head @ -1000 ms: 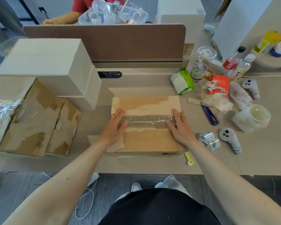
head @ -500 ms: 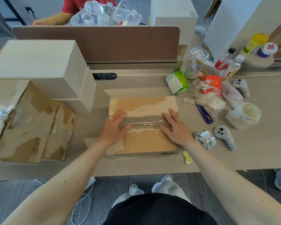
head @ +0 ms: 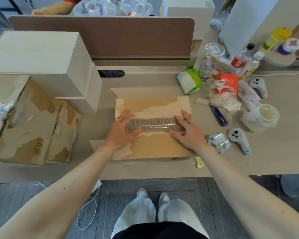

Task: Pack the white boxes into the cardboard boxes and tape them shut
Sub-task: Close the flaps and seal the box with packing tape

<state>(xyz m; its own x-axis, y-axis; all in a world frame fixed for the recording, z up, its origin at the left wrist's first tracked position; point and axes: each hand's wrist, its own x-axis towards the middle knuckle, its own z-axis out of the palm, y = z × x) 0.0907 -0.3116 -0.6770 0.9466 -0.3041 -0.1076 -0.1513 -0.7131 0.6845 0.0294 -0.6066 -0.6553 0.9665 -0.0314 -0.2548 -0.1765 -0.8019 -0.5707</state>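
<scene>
Right, the box: the worn brown cardboard box [head: 154, 149] sits shut in the middle of the beige counter [head: 274, 152], and its two top flaps meet along the centre.
Tape: a strip of clear tape [head: 154, 125] runs along that seam, over a band of bare corrugation. Glossy wrinkles show mid-strip, so I'd say it isn't fully bonded.
Left grip: the left grip [head: 121, 130] lies flat with fingers straight and spread on the strip's left end. It clasps nothing and just pins the tape down.
Right grip: the right grip [head: 186, 133] does the same at the right end, palm down and fingers extended. With one at each end, the flaps stay level for rubbing the tape on.
White boxes: the two large white rectangular boxes [head: 38, 54] are stacked on the counter's left, apart from the taped box. Whether another is sealed inside is hidden.
Tools: the clear tape roll with green print [head: 217, 144] rests just beside the right wrist. The blue utility knife [head: 217, 116] lies near the box's right side, both within reach, I'd judge, for another strip.
Progress: this box looks nearly sealed. The battered cardboard boxes [head: 24, 121] at the far left look like the next job.
</scene>
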